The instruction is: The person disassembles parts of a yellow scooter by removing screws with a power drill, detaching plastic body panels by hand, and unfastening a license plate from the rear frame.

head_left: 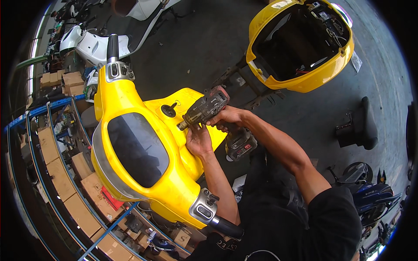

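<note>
Cowl (172,148): one, yellow, scooter front, with a dark screen (138,150) set in its face; landmark for all places below. At its far end, a silver switch pod (119,71) and a black grip (112,45); a second pod (203,209) and grip at its near end.

Panel (188,96): yellow, adjoining the cowl's right side, bearing a round black fitting (169,111).

Drill (207,106): one, cordless, worn, above the panel just right of the cowl, nose turned toward the cowl. Contact with the panel cannot be made out.

Right hand (230,116): fingers wrapped round the drill's handle.

Left hand (199,139): beneath the drill's nose, beside the cowl, palm partly turned up; fingers partly hidden, so whether they grasp anything cannot be told.

Surroundings: boxes (60,178) on a rack, left of the cowl; white bodywork (98,47), beyond its far end; yellow rear body (324,80), black seat (370,124) and blue motorcycle (370,195), well to its right.
</note>
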`<state>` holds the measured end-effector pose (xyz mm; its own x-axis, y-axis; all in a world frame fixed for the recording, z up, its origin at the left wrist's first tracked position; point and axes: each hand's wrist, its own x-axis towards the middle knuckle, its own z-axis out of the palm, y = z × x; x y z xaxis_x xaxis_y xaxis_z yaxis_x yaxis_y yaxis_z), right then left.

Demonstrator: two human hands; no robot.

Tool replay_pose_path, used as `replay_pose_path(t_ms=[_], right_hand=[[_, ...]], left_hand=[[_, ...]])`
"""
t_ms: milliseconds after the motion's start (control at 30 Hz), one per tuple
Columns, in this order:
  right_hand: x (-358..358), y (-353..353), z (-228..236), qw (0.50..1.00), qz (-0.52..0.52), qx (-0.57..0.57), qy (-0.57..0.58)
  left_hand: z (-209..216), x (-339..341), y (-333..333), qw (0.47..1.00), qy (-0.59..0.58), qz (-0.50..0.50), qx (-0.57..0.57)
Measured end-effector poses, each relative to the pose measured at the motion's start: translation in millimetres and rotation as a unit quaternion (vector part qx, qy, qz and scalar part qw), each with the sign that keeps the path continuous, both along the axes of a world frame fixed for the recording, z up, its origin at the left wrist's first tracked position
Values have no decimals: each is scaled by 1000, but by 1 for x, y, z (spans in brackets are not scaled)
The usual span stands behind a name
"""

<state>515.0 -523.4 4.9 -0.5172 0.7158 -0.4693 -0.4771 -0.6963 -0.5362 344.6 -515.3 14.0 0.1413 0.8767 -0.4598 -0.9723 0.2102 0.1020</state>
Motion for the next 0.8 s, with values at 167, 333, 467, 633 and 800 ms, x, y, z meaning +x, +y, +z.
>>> replay_pose_path(t_ms=[167,333,467,633,800], right_hand=[[1,1,1,1000,20,-20,2],[0,-1,3,1000,5,-23,-9],[-3,-2,-12,999,17,-31,-1],[-1,-4,-11,998,11,-44,33],[-1,-11,-16,997,-8,-44,55]], left_hand=[[0,-1,-1,1000,-10,11,4],[4,3,-4,1000,-15,7,15],[1,2,-2,999,-26,2,21],[8,9,-6,1000,15,12,12],[6,7,-5,1000,4,-26,9]])
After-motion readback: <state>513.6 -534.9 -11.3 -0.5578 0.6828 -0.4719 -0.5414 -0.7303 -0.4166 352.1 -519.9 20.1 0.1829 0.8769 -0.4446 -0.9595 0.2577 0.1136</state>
